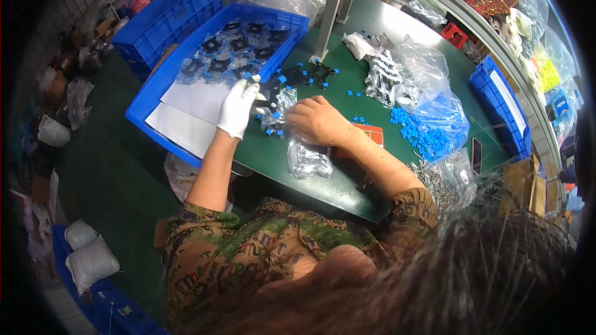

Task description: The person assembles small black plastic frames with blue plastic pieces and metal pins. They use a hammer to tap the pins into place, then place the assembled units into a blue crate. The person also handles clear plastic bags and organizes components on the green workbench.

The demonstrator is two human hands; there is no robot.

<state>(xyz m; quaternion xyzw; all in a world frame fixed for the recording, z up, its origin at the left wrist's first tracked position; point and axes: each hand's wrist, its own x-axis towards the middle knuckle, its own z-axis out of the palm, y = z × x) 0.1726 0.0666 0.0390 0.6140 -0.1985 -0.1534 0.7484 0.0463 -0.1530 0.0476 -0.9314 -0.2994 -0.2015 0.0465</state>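
My left hand (pixel 239 107), in a white glove, is closed on a black plastic bracket (pixel 268 94) with blue tips. My bare right hand (pixel 318 121) is just to its right, fingers curled down beside a clear plastic bag (pixel 287 100); what is under its fingertips is hidden. More black brackets with blue corner pieces (pixel 321 73) lie beyond the hands on the green table. Nearer to me, a clear bag of parts (pixel 308 160) rests at the table's edge. To the left, a blue crate (pixel 139 111) holds rows of similar brackets in clear wrap and white sheets.
Small blue pieces (pixel 422 133) are heaped at right, partly in a plastic bag. Metal screws (pixel 437 180) spill near a phone (pixel 476 156). A metal post (pixel 329 22) rises from the table. Another blue crate (pixel 167 22) stands far left. An orange-red card (pixel 372 136) lies under my right forearm.
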